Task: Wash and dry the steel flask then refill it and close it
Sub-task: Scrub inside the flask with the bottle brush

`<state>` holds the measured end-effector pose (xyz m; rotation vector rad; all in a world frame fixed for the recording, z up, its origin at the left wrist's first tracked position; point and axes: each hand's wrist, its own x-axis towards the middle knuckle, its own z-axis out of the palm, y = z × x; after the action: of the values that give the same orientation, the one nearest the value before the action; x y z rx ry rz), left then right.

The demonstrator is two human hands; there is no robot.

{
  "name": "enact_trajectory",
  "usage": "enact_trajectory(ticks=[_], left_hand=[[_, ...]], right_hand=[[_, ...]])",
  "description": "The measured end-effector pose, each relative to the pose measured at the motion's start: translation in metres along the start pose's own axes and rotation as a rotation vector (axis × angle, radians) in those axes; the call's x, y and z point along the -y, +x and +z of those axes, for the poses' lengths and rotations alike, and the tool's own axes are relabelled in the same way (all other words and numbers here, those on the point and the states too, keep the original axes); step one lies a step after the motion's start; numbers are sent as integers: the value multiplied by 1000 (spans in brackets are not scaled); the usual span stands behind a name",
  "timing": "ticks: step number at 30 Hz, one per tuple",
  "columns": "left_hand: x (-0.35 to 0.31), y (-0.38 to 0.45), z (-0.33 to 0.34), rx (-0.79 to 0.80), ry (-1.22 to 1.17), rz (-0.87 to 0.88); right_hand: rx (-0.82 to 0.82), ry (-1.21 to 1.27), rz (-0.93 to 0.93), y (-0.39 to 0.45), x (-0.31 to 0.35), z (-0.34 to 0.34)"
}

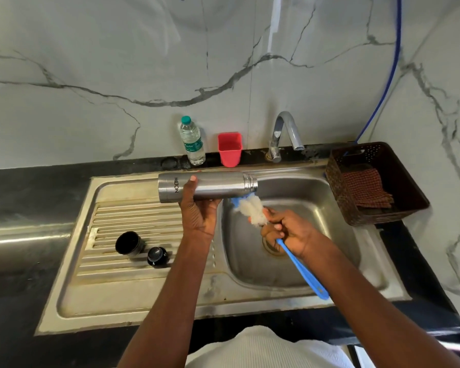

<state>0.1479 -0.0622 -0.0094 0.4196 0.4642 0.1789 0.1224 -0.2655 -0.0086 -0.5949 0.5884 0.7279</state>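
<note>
White ribbed fabric on the person's torso (263,349) is seen at the bottom edge, and both forearms are extended from it over a stainless-steel sink (149,309) set in a dark countertop (19,197). A steel flask (218,185) marked MILTON is gripped by the left hand (198,208), fingers and thumb wrapped round its body; it is held level above the boundary between drainboard and basin, with its open threaded mouth turned to the right. A blue-handled bottle brush (300,269) is clasped by the right hand (287,231) near its head, and the white bristles are positioned just below the flask's mouth, outside it, while the handle is angled down over the basin toward the camera. Whether the bristles touch the flask cannot be told. On the ribbed drainboard, well apart from the flask, a black-lined steel cup lid (129,245) and a black stopper (157,256) are placed side by side. Against the marble-patterned wall (91,62) a plastic water bottle (193,142) with a green cap and a red cup (230,148) are stood next to each other, with a chrome tap (284,134) to their right. A brown woven basket (398,166) holding a checked cloth (367,188) is set right of the basin, and a blue hose (391,70) is run up the wall behind it.
</note>
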Motion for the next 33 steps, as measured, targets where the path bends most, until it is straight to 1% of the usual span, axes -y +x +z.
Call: enact_trajectory(ticks=[3, 5, 8, 11, 14, 17, 19, 20, 22, 23, 25, 26, 27, 28, 30, 33], left_hand=[[-1, -2, 2, 9, 55, 30], [-8, 6, 2, 7, 55, 73], [-14, 14, -5, 64, 123, 117], [1, 3, -9, 139, 284, 77], [13, 1, -10, 208, 421, 88], [6, 12, -11, 108, 347, 118], [2, 18, -15, 1, 293, 140], [2, 20, -16, -64, 272, 151], [4, 22, -18, -210, 220, 161], [5, 23, -18, -287, 190, 155], [8, 23, -14, -403, 149, 126], [10, 22, -11, -437, 144, 113], [12, 22, -8, -458, 145, 113], [14, 21, -4, -461, 150, 122], [20, 20, 4, -433, 168, 151], [31, 18, 10, -405, 209, 145]], right_hand=[[-11, 15, -16, 1, 1, 6], [1, 7, 14, -9, -6, 5], [-20, 54, 83, -13, -8, 3], [-73, 165, 147, 10, 1, 7], [-142, 152, 117, 19, -3, 6], [-125, 66, 82, 0, -13, -3], [-184, -107, 21, -13, -21, -9], [-243, -228, -50, -16, -25, -12], [-396, -527, -252, -18, -32, -16], [-490, -732, -370, -18, -34, -17], [-628, -1253, -584, -18, -37, -19], [-653, -1467, -646, -16, -39, -20], [-649, -1586, -682, -14, -43, -20], [-631, -1622, -695, -10, -46, -20], [-609, -1610, -707, -2, -48, -18], [-615, -1622, -730, 8, -40, -16]])
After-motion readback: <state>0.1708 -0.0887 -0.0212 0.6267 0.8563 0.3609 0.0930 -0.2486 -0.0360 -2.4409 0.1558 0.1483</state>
